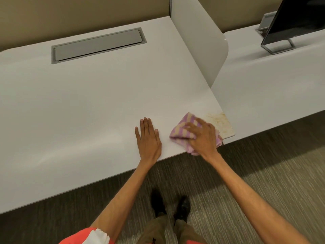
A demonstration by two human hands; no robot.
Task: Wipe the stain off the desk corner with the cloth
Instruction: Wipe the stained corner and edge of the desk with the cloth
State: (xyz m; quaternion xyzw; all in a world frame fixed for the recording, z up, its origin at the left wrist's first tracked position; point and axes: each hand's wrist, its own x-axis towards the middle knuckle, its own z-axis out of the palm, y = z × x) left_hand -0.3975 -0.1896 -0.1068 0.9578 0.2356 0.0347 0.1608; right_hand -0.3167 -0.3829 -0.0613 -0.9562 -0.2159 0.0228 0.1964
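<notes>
A brownish stain (pixel 220 123) covers the near right corner of the white desk (pixel 88 95). A crumpled pink and beige striped cloth (pixel 182 128) lies on the desk just left of the stain, partly hanging over the front edge. My right hand (pixel 202 135) presses down on the cloth with its fingers spread over it and slightly blurred. My left hand (pixel 148 138) lies flat on the desk, palm down with fingers apart, a short way left of the cloth and holding nothing.
A grey cable hatch (pixel 98 45) is set into the back of the desk. A white divider panel (pixel 198 41) stands along the desk's right side. On the neighbouring desk (pixel 263 81) stands a monitor (pixel 295 20). My shoes (pixel 170 205) stand on grey carpet below.
</notes>
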